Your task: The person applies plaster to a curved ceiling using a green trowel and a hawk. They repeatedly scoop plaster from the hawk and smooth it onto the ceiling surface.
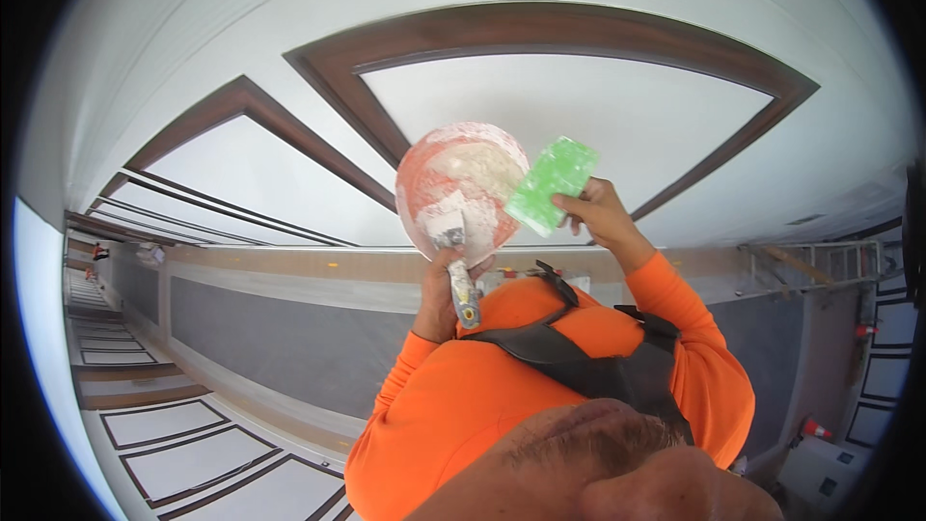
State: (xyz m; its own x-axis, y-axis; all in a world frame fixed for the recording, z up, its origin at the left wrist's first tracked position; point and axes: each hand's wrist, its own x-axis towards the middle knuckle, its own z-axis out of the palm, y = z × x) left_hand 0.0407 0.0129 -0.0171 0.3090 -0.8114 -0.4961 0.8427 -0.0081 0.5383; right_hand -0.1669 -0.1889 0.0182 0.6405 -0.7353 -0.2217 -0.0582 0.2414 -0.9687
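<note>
My left hand [439, 295] is closed around a reddish-pink round bowl [412, 191] and the handle of a putty knife [465, 297]. The knife's blade lies in the bowl, coated with pale filler. More off-white filler [487, 166] is smeared over the inside of the bowl. In my right hand [600, 212], a flat green plastic spreader [561, 179] is pinched between thumb and fingers. Whitish residue marks its face and edges. It is held just right of the bowl, in front of the wall panel.
The white wall [617, 116] ahead carries dark brown moulding [540, 19] in panel frames. A ladder [820, 265] is on the right, with orange cones [815, 427] and a white box [820, 473] further back. Grey floor covering [280, 328] stretches behind me.
</note>
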